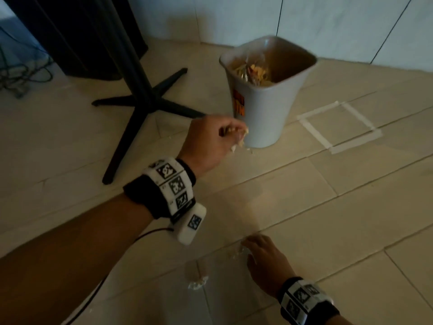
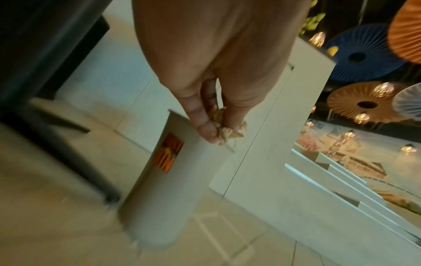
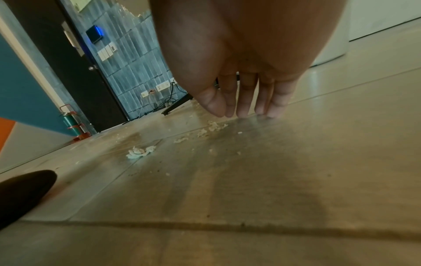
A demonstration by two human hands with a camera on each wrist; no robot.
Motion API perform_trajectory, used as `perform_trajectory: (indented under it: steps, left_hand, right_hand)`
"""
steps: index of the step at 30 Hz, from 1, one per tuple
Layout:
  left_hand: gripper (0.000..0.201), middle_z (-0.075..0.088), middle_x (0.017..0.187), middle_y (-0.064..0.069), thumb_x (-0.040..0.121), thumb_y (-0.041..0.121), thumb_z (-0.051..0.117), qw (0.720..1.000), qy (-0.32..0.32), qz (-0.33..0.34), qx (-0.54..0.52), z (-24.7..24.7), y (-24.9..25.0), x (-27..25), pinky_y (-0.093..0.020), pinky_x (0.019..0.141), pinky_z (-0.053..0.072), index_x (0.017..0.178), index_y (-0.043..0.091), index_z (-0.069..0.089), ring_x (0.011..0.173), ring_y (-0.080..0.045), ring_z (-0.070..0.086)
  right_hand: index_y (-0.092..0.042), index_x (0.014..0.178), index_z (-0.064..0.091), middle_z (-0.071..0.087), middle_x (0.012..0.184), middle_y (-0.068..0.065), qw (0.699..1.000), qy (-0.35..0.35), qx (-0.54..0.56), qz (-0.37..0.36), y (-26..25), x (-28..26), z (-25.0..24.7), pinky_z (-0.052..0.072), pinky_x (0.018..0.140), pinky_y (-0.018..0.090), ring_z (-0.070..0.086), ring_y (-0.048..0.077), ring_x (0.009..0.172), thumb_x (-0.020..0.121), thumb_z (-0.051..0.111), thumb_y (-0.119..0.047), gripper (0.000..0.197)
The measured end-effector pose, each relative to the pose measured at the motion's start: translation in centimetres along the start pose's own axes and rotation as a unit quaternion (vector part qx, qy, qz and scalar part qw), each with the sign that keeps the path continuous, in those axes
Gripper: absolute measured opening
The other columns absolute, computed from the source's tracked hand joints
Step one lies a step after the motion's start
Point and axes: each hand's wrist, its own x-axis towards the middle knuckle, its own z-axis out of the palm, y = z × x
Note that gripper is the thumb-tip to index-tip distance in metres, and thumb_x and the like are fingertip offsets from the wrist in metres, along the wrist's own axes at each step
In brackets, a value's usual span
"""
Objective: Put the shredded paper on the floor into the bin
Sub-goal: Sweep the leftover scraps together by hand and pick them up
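Observation:
A grey bin (image 1: 264,109) with an orange label stands on the tiled floor, holding shredded paper (image 1: 253,71). My left hand (image 1: 210,141) hovers in front of the bin's lower wall and pinches a tuft of shredded paper (image 2: 225,129) between thumb and fingers; the bin (image 2: 164,198) stands just beyond it. My right hand (image 1: 262,259) is low on the floor, its fingers (image 3: 243,100) straight and touching the tiles. Small scraps (image 3: 212,126) lie just ahead of its fingertips. A bigger white clump (image 3: 140,152) lies further left, the clump (image 1: 198,283) near my right wrist.
A black table pedestal with cross feet (image 1: 140,99) stands left of the bin. A taped square (image 1: 339,127) marks the floor to the bin's right. White wall panels (image 1: 328,24) run behind. Cables (image 1: 18,76) lie at far left. A dark shoe tip (image 3: 22,190) is nearby.

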Motion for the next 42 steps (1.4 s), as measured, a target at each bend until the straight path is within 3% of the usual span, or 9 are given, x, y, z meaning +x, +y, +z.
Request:
perform_trajectory:
  steps: [4, 11, 15, 18, 22, 27, 31, 38, 42]
  left_hand:
    - [0.014, 0.071, 0.081, 0.012, 0.085, 0.026, 0.072, 0.995, 0.067, 0.064, 0.035, -1.5, 3.3, 8.2, -0.014, 0.07, 0.051, 0.096, 0.022, 0.077, 0.07, 0.002, 0.063]
    - [0.017, 0.073, 0.105, 0.002, 0.086, 0.027, 0.066, 0.98, 0.119, 0.077, 0.141, 1.3, 4.8, 17.4, -0.021, 0.089, 0.049, 0.1, 0.024, 0.076, 0.099, -0.014, 0.066]
    - [0.038, 0.057, 0.14, 0.0, 0.091, 0.02, 0.058, 0.96, -0.105, 0.011, 0.258, 3.7, 4.5, 18.7, -0.024, 0.107, 0.037, 0.127, 0.031, 0.063, 0.128, -0.021, 0.053]
    - [0.045, 0.055, 0.142, 0.005, 0.089, 0.009, 0.049, 0.954, -0.142, -0.01, 0.265, 4.0, 4.6, 18.5, -0.019, 0.101, 0.032, 0.123, 0.034, 0.067, 0.13, -0.017, 0.05]
    - [0.044, 0.065, 0.13, 0.002, 0.088, 0.005, 0.05, 0.983, -0.068, 0.007, 0.172, 2.6, 4.2, 17.0, -0.036, 0.104, 0.049, 0.117, 0.032, 0.07, 0.12, -0.015, 0.06]
    - [0.038, 0.062, 0.132, 0.003, 0.095, 0.007, 0.051, 0.992, -0.038, 0.028, 0.113, 0.5, 1.2, 10.6, -0.03, 0.101, 0.05, 0.127, 0.023, 0.062, 0.119, -0.011, 0.058]
    - [0.045, 0.055, 0.139, -0.009, 0.092, 0.005, 0.054, 0.981, -0.11, -0.079, 0.139, -0.5, -6.4, 4.5, -0.04, 0.11, 0.042, 0.136, 0.014, 0.055, 0.128, -0.024, 0.052]
    - [0.064, 0.023, 0.16, -0.008, 0.097, 0.026, 0.049, 0.891, -0.274, -0.266, 0.244, -0.6, -17.7, -5.7, -0.035, 0.118, 0.025, 0.154, 0.019, 0.021, 0.144, -0.026, 0.028]
    - [0.065, -0.002, 0.165, -0.003, 0.101, 0.032, 0.04, 0.868, -0.345, -0.259, 0.248, 1.4, -18.8, -11.3, -0.04, 0.123, 0.011, 0.157, 0.019, 0.009, 0.152, -0.023, -0.001]
  right_hand:
    - [-0.024, 0.14, 0.049, 0.045, 0.144, -0.007, 0.999, 0.008, 0.018, -0.033, 0.8, 0.7, -0.5, 0.032, 0.11, 0.025, 0.034, 0.017, 0.137, 0.091, 0.039, -0.016, 0.05]
    - [-0.035, 0.088, 0.074, 0.07, 0.09, -0.017, 0.998, 0.024, 0.035, -0.047, 2.6, 1.4, 0.6, 0.054, 0.063, 0.014, 0.07, 0.009, 0.082, 0.064, 0.041, -0.028, 0.041]
    - [-0.033, 0.093, 0.061, 0.071, 0.09, -0.012, 0.991, 0.075, 0.079, -0.082, 2.7, 1.1, 0.2, 0.053, 0.054, 0.016, 0.069, 0.012, 0.082, 0.066, 0.048, -0.028, 0.031]
    - [-0.032, 0.093, 0.061, 0.07, 0.091, -0.013, 0.988, 0.089, 0.088, -0.085, 3.1, 1.3, 0.5, 0.053, 0.053, 0.017, 0.07, 0.014, 0.083, 0.068, 0.049, -0.027, 0.028]
    - [-0.035, 0.083, 0.072, 0.07, 0.09, -0.019, 0.995, 0.063, 0.039, -0.06, 3.3, 1.8, 0.6, 0.054, 0.059, 0.015, 0.069, 0.009, 0.084, 0.064, 0.042, -0.026, 0.037]
    - [-0.03, 0.102, 0.073, 0.068, 0.101, -0.011, 0.995, 0.091, 0.017, -0.049, 2.8, 2.3, 0.1, 0.055, 0.074, 0.022, 0.065, 0.015, 0.097, 0.075, 0.038, -0.015, 0.046]
    - [-0.024, 0.127, 0.061, 0.056, 0.129, -0.004, 0.996, 0.078, 0.025, -0.019, 2.8, 3.3, -1.1, 0.044, 0.099, 0.031, 0.047, 0.02, 0.123, 0.092, 0.041, -0.012, 0.042]
    - [-0.015, 0.128, 0.059, 0.057, 0.135, 0.01, 0.996, 0.066, -0.062, -0.018, 3.5, 4.9, -0.1, 0.046, 0.103, 0.048, 0.052, 0.035, 0.127, 0.085, 0.061, -0.014, 0.043]
    - [-0.018, 0.146, 0.04, 0.033, 0.157, 0.007, 0.992, 0.036, -0.115, -0.026, 3.1, 4.6, 1.3, 0.017, 0.12, 0.049, 0.025, 0.034, 0.146, 0.099, 0.035, -0.032, 0.05]
